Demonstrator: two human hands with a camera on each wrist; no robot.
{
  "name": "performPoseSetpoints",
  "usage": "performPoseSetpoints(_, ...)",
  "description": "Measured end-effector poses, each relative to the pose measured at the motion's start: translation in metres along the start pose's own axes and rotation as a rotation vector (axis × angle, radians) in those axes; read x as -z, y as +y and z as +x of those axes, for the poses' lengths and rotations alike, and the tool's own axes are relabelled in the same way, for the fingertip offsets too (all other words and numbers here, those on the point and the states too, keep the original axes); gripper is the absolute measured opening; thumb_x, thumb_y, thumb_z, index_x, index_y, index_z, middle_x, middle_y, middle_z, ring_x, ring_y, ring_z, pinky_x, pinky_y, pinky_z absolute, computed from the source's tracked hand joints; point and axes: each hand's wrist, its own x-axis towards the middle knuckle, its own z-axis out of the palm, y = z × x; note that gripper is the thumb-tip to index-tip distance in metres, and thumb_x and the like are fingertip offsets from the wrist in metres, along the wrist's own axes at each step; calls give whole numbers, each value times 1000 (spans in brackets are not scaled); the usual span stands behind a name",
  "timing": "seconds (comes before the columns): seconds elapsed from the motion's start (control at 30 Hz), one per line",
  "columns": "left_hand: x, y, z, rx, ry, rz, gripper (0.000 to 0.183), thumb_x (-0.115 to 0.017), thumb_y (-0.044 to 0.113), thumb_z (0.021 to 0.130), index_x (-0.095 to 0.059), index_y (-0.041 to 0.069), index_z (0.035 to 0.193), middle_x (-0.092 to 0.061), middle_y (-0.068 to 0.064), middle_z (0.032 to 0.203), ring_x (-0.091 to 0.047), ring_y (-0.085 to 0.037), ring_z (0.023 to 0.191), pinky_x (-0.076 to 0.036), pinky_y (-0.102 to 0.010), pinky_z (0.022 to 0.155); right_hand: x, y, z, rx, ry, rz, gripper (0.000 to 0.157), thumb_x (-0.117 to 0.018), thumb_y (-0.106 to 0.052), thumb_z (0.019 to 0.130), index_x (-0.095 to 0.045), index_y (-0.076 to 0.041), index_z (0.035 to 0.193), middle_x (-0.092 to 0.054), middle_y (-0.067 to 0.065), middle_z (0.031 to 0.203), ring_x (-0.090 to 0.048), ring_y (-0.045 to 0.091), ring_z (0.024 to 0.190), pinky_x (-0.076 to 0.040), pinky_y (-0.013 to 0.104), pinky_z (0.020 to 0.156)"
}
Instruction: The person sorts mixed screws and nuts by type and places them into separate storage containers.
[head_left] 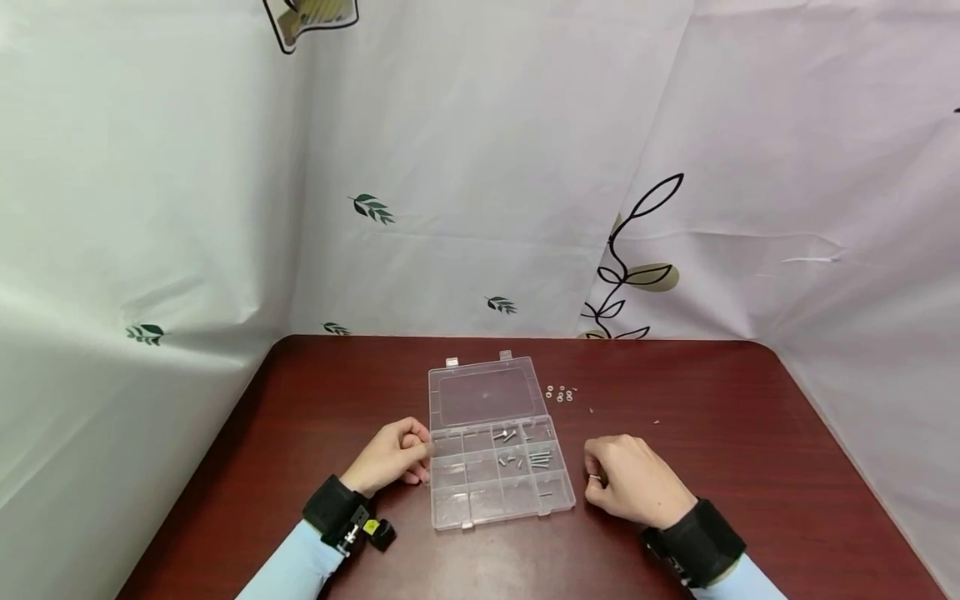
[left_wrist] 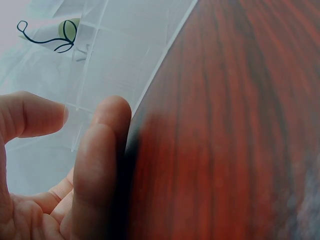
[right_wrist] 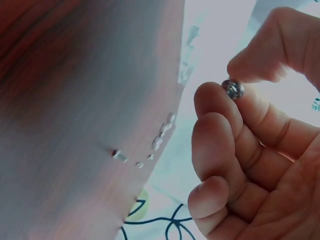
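Note:
A clear plastic compartment box (head_left: 502, 497) lies on the table with its lid (head_left: 487, 396) folded back. Several metal screws (head_left: 540, 459) sit in its right-hand compartments. My left hand (head_left: 390, 456) rests at the box's left edge, fingers loosely bent; in the left wrist view a gap shows between thumb and fingers (left_wrist: 95, 165). To the right of the box, my right hand (head_left: 633, 479) pinches a small shiny screw (right_wrist: 233, 90) between thumb and index finger, its round end facing the right wrist camera. The fingers hide the rest of that piece.
Several small pale rings, like washers or nuts (head_left: 560, 394), lie right of the lid. A loose screw (right_wrist: 119, 155) and other tiny pieces (head_left: 656, 422) lie farther right on the dark red wooden table (head_left: 360, 375). A patterned white cloth (head_left: 450, 167) hangs around the table.

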Motion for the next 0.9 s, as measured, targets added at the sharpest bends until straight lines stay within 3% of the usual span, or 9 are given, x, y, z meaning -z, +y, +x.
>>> performPoseSetpoints(0.27, -1, 0, -2, 1, 8, -10, 30, -66, 17, 92, -52, -4, 108, -63, -15, 74, -68, -27, 62, -57, -34, 55, 2, -18, 16, 78, 87, 19, 29, -65, -11, 59, -44, -28, 67, -33, -19, 64, -34, -1, 54, -31, 18, 49)
performPoseSetpoints(0.53, -1, 3, -1, 0, 10, -21, 30, -66, 17, 92, -52, -4, 108, -63, -15, 73, -68, -28, 63, -56, -34, 54, -3, -42, 39, 224, 144, 87, 25, -65, -6, 64, -48, -23, 73, -40, -13, 68, -36, 1, 61, -33, 17, 55)
performPoseSetpoints(0.9, 0, -1, 0, 11, 5, -12, 29, -66, 18, 92, -53, -4, 106, -63, -14, 72, -68, -26, 62, -57, -34, 55, -11, -62, 54, 285, 133, 102, 22, -72, -12, 73, -54, -22, 82, -51, -10, 75, -42, 3, 70, -40, 21, 62)
